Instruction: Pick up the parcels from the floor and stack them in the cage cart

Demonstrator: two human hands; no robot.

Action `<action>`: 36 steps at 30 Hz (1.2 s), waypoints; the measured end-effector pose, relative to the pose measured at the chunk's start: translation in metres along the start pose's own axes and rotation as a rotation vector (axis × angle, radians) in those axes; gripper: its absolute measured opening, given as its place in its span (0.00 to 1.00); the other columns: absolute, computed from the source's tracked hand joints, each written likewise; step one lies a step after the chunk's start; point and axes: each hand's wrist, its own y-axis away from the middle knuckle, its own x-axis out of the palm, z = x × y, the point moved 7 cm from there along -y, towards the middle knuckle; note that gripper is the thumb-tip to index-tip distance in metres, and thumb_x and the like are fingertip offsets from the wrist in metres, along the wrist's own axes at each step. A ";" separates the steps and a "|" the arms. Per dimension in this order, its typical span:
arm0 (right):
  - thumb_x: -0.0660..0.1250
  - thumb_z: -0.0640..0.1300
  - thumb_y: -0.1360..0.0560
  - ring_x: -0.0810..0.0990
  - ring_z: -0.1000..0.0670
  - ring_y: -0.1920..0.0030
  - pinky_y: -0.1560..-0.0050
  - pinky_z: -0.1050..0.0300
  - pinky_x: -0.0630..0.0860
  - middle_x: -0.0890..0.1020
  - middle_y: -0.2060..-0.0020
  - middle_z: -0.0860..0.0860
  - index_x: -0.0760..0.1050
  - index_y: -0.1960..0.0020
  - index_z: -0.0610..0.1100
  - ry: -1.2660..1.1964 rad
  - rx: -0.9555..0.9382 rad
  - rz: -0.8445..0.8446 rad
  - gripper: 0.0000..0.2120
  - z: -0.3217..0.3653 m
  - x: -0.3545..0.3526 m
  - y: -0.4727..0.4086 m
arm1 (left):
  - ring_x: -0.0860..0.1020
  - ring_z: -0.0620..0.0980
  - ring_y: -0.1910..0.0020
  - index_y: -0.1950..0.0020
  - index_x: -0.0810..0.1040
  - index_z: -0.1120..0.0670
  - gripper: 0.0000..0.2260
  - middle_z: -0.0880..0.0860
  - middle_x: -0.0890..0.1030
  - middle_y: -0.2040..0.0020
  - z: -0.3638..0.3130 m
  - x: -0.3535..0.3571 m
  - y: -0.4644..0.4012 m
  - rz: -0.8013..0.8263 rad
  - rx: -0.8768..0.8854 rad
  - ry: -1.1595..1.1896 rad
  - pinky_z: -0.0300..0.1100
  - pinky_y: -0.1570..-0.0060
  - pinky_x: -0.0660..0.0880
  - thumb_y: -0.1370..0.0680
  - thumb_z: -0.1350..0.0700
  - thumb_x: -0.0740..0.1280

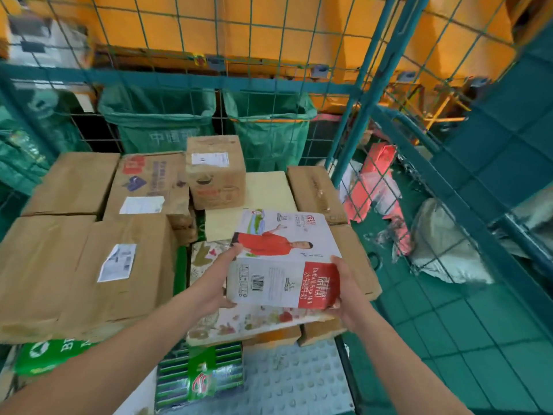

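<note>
Both hands, left hand (214, 283) and right hand (348, 292), grip the milk carton (284, 259) at the frame centre; placed on the uneven floral box (239, 322), it may slide off.

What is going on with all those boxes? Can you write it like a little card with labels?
held box: white and red milk carton box
left hand: grips the box's left side
right hand: grips the box's right end
where: over the stacked parcels inside the cage cart
under it: flat floral-print parcel
beside it: big brown cardboard box to the left
behind it: small brown box standing on the others
outside the cage: grey bag on the green floor
</note>
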 end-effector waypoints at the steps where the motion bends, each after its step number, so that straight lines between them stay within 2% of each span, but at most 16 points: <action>1: 0.64 0.72 0.26 0.86 0.42 0.45 0.45 0.35 0.81 0.87 0.46 0.45 0.75 0.34 0.51 0.014 0.001 -0.004 0.31 0.004 0.000 -0.008 | 0.76 0.63 0.38 0.35 0.69 0.37 0.19 0.49 0.79 0.41 -0.008 0.002 -0.010 0.008 0.006 -0.004 0.68 0.31 0.69 0.22 0.31 0.63; 3: 0.62 0.72 0.23 0.86 0.45 0.45 0.50 0.39 0.83 0.87 0.47 0.49 0.74 0.33 0.54 0.048 -0.004 0.028 0.28 0.011 0.002 -0.031 | 0.73 0.65 0.33 0.33 0.68 0.36 0.20 0.49 0.76 0.39 -0.022 0.005 -0.033 0.005 -0.001 -0.017 0.70 0.33 0.70 0.22 0.31 0.63; 5: 0.62 0.74 0.25 0.86 0.46 0.45 0.53 0.43 0.83 0.87 0.47 0.50 0.73 0.32 0.53 0.085 -0.005 0.059 0.31 0.021 0.007 -0.046 | 0.73 0.65 0.34 0.32 0.67 0.36 0.20 0.49 0.75 0.40 -0.032 0.009 -0.049 0.000 -0.007 -0.034 0.70 0.34 0.71 0.21 0.32 0.63; 7: 0.63 0.74 0.26 0.86 0.47 0.49 0.52 0.45 0.81 0.87 0.50 0.50 0.74 0.36 0.52 0.160 -0.010 0.053 0.31 0.035 0.009 -0.059 | 0.76 0.63 0.38 0.32 0.67 0.36 0.19 0.48 0.76 0.41 -0.042 0.011 -0.066 -0.003 -0.004 -0.046 0.69 0.35 0.72 0.20 0.32 0.61; 9: 0.58 0.70 0.21 0.84 0.50 0.53 0.48 0.42 0.82 0.86 0.56 0.53 0.75 0.44 0.52 0.311 -0.041 0.023 0.23 0.056 0.007 -0.080 | 0.77 0.59 0.43 0.31 0.68 0.38 0.19 0.47 0.77 0.44 -0.056 0.014 -0.088 -0.013 -0.001 -0.043 0.68 0.35 0.72 0.19 0.33 0.60; 11: 0.53 0.70 0.19 0.83 0.52 0.53 0.44 0.43 0.83 0.83 0.56 0.56 0.75 0.45 0.51 0.490 -0.054 0.057 0.25 0.074 0.009 -0.099 | 0.77 0.57 0.44 0.28 0.70 0.41 0.21 0.48 0.78 0.42 -0.069 0.017 -0.107 -0.026 0.003 -0.053 0.66 0.37 0.73 0.18 0.33 0.59; 15: 0.51 0.71 0.19 0.80 0.54 0.54 0.57 0.55 0.81 0.81 0.56 0.57 0.73 0.38 0.49 0.598 -0.082 0.059 0.29 0.109 0.015 -0.152 | 0.78 0.55 0.43 0.33 0.74 0.41 0.16 0.51 0.80 0.40 -0.098 0.023 -0.147 -0.062 0.028 -0.014 0.68 0.33 0.69 0.17 0.37 0.59; 18: 0.54 0.67 0.18 0.82 0.52 0.62 0.71 0.64 0.77 0.82 0.63 0.52 0.74 0.42 0.44 0.648 -0.150 0.004 0.28 0.139 0.018 -0.193 | 0.80 0.54 0.48 0.39 0.74 0.42 0.13 0.51 0.81 0.45 -0.123 0.037 -0.167 -0.041 0.056 0.011 0.55 0.43 0.76 0.17 0.38 0.60; 20: 0.56 0.67 0.18 0.81 0.52 0.67 0.67 0.61 0.78 0.83 0.67 0.53 0.75 0.44 0.44 0.597 -0.170 -0.013 0.26 0.152 0.021 -0.227 | 0.80 0.54 0.48 0.37 0.73 0.45 0.18 0.53 0.82 0.44 -0.139 0.047 -0.187 0.013 0.064 0.022 0.50 0.50 0.76 0.19 0.36 0.61; 22: 0.59 0.65 0.18 0.81 0.52 0.70 0.61 0.54 0.79 0.82 0.71 0.54 0.75 0.48 0.45 0.523 -0.194 -0.044 0.22 0.165 0.025 -0.262 | 0.79 0.54 0.40 0.31 0.72 0.46 0.20 0.54 0.80 0.35 -0.150 0.049 -0.210 -0.013 0.053 0.063 0.56 0.40 0.78 0.18 0.36 0.62; 24: 0.62 0.65 0.19 0.85 0.49 0.61 0.55 0.50 0.82 0.86 0.61 0.51 0.73 0.44 0.48 0.467 -0.208 -0.058 0.20 0.174 0.035 -0.294 | 0.73 0.52 0.34 0.24 0.66 0.44 0.22 0.48 0.73 0.28 -0.157 0.047 -0.231 -0.074 0.061 0.047 0.55 0.36 0.76 0.17 0.40 0.63; 27: 0.63 0.72 0.28 0.85 0.45 0.45 0.41 0.41 0.82 0.85 0.44 0.50 0.70 0.32 0.51 0.464 -0.165 -0.011 0.33 0.161 0.051 -0.344 | 0.66 0.52 0.31 0.18 0.55 0.41 0.28 0.46 0.62 0.25 -0.161 0.047 -0.250 -0.128 0.094 -0.042 0.49 0.40 0.77 0.15 0.48 0.64; 29: 0.64 0.66 0.24 0.84 0.45 0.45 0.39 0.40 0.81 0.85 0.46 0.51 0.73 0.36 0.50 0.449 -0.124 0.028 0.25 0.145 0.065 -0.366 | 0.69 0.54 0.34 0.18 0.55 0.39 0.29 0.47 0.61 0.22 -0.157 0.044 -0.266 -0.155 0.051 -0.077 0.48 0.43 0.80 0.15 0.50 0.64; 32: 0.65 0.61 0.21 0.83 0.45 0.44 0.39 0.40 0.80 0.84 0.46 0.51 0.69 0.43 0.54 0.415 -0.111 0.002 0.13 0.132 0.073 -0.381 | 0.77 0.52 0.42 0.21 0.59 0.34 0.27 0.52 0.65 0.25 -0.149 0.042 -0.280 -0.181 0.015 -0.226 0.40 0.59 0.81 0.17 0.49 0.66; 34: 0.64 0.65 0.25 0.83 0.44 0.43 0.40 0.40 0.80 0.83 0.46 0.52 0.68 0.42 0.55 0.418 -0.139 -0.041 0.19 0.137 0.076 -0.386 | 0.78 0.50 0.42 0.19 0.58 0.36 0.29 0.52 0.67 0.26 -0.152 0.047 -0.287 -0.160 0.059 -0.250 0.38 0.61 0.79 0.17 0.49 0.66; 36: 0.63 0.61 0.21 0.81 0.45 0.42 0.37 0.46 0.77 0.81 0.43 0.52 0.67 0.34 0.49 0.427 -0.167 -0.055 0.22 0.150 0.082 -0.382 | 0.75 0.50 0.35 0.18 0.57 0.39 0.30 0.49 0.66 0.24 -0.159 0.050 -0.292 -0.154 0.104 -0.242 0.38 0.57 0.79 0.17 0.50 0.67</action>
